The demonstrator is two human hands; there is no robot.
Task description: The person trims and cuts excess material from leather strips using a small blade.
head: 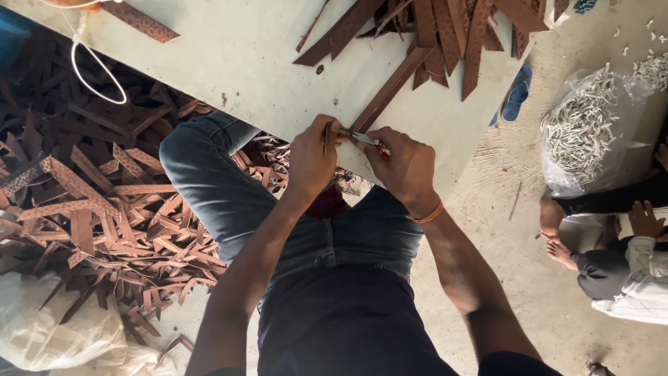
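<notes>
two hands meet at the pale table edge — left hand pinched shut on a long, flat brown patterned strip, right hand closed around a small metal tool at its end.

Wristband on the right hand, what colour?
Orange; the wristband shows on the right hand in the head view.

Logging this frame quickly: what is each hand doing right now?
Left hand: closed, pinching the end of a brown strip.
Right hand: closed on a small metal tool.
</notes>
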